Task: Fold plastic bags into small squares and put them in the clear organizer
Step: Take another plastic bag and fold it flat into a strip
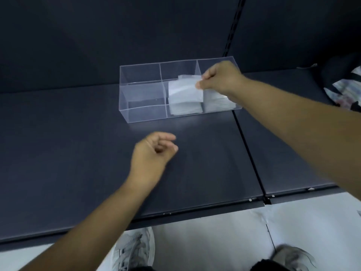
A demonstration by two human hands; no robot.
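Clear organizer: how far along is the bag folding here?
Done: folded bags already sit stacked in the middle and right sections of the clear organizer. In hand: the right hand pinches one more folded square over the middle section; the left hand holds nothing. Left: releasing that square; the left sections look unfilled.

One wide-angle camera is sitting on the person's head, facing forward and steeply down. It is taking in the dark shelf [78,153] from close above — the clear organizer [144,98] landing just above centre, the shoes [134,249] showing at the bottom edge.
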